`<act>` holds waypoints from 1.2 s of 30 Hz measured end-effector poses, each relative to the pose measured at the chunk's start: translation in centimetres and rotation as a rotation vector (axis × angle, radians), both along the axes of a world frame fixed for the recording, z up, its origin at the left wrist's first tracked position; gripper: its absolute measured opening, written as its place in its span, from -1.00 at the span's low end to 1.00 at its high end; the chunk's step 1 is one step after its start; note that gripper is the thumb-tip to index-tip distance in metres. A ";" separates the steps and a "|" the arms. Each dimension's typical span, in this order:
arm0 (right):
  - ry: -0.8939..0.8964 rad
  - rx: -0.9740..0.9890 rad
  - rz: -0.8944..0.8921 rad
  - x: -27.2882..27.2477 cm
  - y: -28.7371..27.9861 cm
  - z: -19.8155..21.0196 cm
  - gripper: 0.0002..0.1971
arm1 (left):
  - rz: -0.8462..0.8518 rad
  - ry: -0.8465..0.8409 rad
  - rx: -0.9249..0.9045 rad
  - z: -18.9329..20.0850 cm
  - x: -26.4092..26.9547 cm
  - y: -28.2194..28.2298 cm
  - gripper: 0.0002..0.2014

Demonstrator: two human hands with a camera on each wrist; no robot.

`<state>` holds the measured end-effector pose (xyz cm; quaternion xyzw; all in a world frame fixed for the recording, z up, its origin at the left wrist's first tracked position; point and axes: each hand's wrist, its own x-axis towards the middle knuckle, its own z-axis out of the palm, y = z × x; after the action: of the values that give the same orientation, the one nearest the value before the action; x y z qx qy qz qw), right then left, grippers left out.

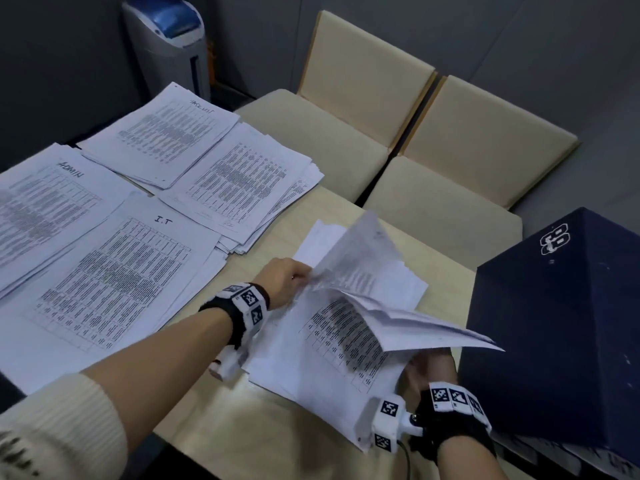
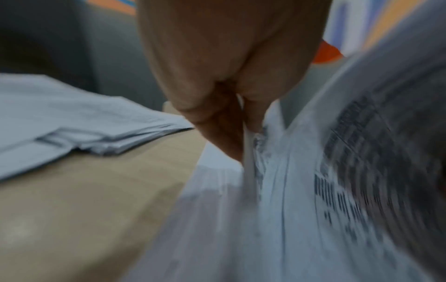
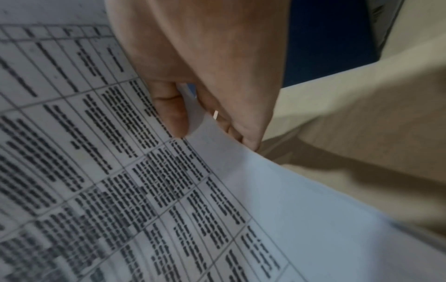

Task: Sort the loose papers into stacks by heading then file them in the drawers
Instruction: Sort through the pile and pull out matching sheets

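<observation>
Both hands grip lifted sheets (image 1: 360, 271) above the loose pile (image 1: 332, 368): left hand (image 1: 285, 280) pinching the far-left edge, right hand (image 1: 431, 367) the near-right corner. Sorted stacks (image 1: 114, 271) lie left on the surface (image 1: 214, 434); a dark box (image 1: 561, 327) stands right.

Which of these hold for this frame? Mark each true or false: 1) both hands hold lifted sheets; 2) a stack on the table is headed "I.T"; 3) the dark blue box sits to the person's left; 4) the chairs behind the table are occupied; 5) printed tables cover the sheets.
1) True: the left hand and the right hand both grip the lifted sheets above the loose pile.
2) True: the I.T stack bears that heading.
3) False: the dark blue box is on the person's right.
4) False: the beige chairs hold no one.
5) True: the right wrist view shows gridded print.
</observation>
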<state>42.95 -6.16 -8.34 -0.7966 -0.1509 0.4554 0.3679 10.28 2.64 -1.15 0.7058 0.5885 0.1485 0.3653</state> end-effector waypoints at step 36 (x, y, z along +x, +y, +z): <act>0.402 0.148 -0.259 -3.6 -0.5 5.4 -0.85 | 0.132 0.191 -0.113 -2.8 2.8 -2.0 -0.55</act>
<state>39.35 -6.64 -2.93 -0.6736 -0.0045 0.5415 0.5030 13.09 0.69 -3.94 0.6547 0.6732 0.0711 0.3364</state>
